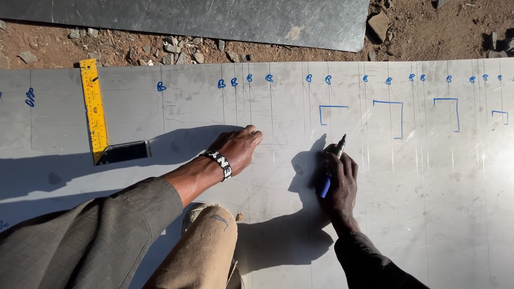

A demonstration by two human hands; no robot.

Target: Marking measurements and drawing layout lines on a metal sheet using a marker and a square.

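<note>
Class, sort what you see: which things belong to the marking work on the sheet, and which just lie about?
In use: blue marker in right hand; metal sheet under left hand; yellow try square.

Lying about: stones; dark sheet behind.

I see a pale grey metal sheet (417, 214) marked with blue letters and blue bracket lines (393, 109). The marker (332, 168) has a blue barrel and black tip. The try square (93, 109) has a yellow blade and a black stock. The wristband (220, 162) is black-and-white beaded. The soil (160, 45) is reddish-brown.
</note>
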